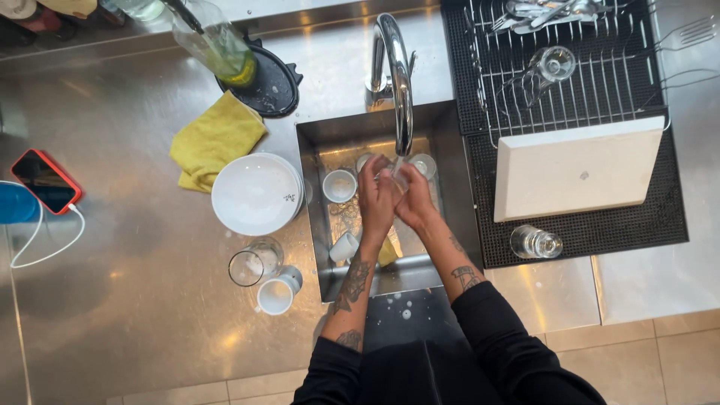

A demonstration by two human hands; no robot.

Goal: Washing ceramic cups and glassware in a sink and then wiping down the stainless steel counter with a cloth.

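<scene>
Clear glass (395, 178), mostly hidden, sits clasped between left hand (376, 196) and right hand (414, 199) under the faucet (397, 75).

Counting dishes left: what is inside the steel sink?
Steel sink holds white cups; both hands cover whatever else lies beneath.

Shiny steel counter (135, 285) above a beige tiled floor (660, 360).

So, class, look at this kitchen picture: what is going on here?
A person stands at a steel sink. Both the left hand and the right hand hold a clear glass under the tap. Cups sit in the basin. Stacked white plates wait on the counter beside it.
</scene>
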